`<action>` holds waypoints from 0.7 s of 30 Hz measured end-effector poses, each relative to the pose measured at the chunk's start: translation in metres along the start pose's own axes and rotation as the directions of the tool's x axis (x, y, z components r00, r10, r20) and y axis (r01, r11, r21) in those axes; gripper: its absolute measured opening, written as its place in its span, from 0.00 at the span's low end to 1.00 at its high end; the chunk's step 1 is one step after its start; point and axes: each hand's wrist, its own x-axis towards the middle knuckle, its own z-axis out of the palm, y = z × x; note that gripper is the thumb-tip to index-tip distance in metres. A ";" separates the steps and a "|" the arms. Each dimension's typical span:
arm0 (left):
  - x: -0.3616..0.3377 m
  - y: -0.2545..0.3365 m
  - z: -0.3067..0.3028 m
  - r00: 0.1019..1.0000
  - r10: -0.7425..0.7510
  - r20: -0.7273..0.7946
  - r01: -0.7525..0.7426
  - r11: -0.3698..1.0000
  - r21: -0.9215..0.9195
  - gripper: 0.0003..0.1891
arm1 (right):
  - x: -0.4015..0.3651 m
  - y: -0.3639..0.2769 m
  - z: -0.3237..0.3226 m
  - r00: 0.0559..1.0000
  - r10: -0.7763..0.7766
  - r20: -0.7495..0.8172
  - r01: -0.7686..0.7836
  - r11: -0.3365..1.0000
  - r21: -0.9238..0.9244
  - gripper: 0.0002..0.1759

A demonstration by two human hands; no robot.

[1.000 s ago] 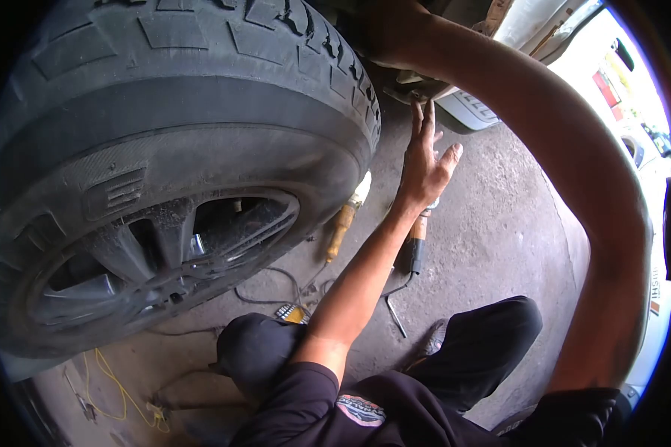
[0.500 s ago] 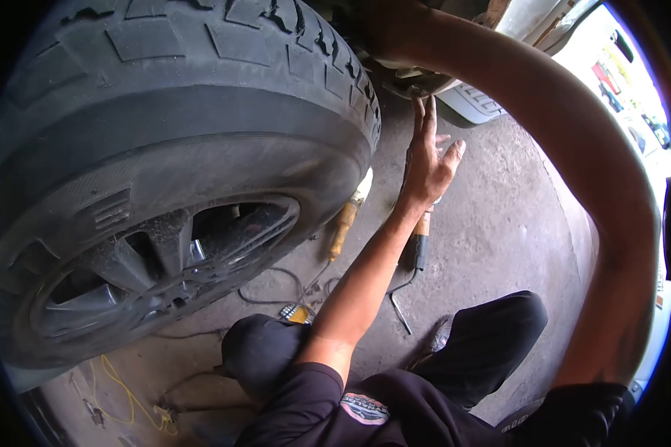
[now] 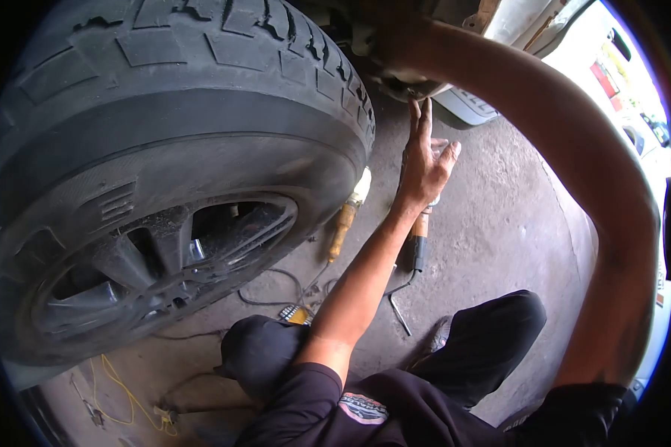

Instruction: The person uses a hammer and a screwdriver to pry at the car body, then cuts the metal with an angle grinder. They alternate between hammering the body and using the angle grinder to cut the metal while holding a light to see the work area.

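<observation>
My left hand (image 3: 427,171) reaches up beside the tire (image 3: 201,112) with its fingers stretched out. Two fingertips meet the underside of a dark metal part (image 3: 410,86) behind the wheel. The thumb stands apart, and the palm shows nothing gripped. My right hand (image 3: 395,41) is raised into the dark space above that part; shadow hides its fingers. Below my left hand lies a tool with an orange and black handle (image 3: 420,242), its upper end partly covered by the hand. The spoked wheel rim (image 3: 164,261) fills the lower left.
A yellow-handled lamp-like tool (image 3: 343,223) with a white head lies on the concrete floor (image 3: 492,231). A bent metal rod (image 3: 400,314) is near my knee (image 3: 492,335). Dark cables run below the wheel, and a yellow cord (image 3: 130,395) lies at the lower left. White vehicle bodywork (image 3: 466,108) borders the top right.
My left hand's fingers have shifted slightly left, still against the metal part. My right hand stays raised in the shadow. The whole view has moved a little.
</observation>
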 end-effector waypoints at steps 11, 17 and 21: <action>-0.003 -0.010 0.004 0.999 0.043 -0.011 -0.043 0.998 0.037 0.46 | 0.009 -0.005 -0.002 1.000 0.008 -0.012 -0.008 0.999 0.036 0.17; -0.005 -0.006 0.001 0.999 -0.046 -0.006 0.046 0.999 -0.019 0.47 | 0.014 -0.005 -0.003 1.000 0.012 0.012 -0.012 0.999 0.031 0.16; -0.007 -0.012 0.007 0.998 -0.063 -0.027 0.064 0.998 0.017 0.47 | 0.013 -0.005 -0.005 1.000 0.007 0.017 -0.007 1.000 0.029 0.16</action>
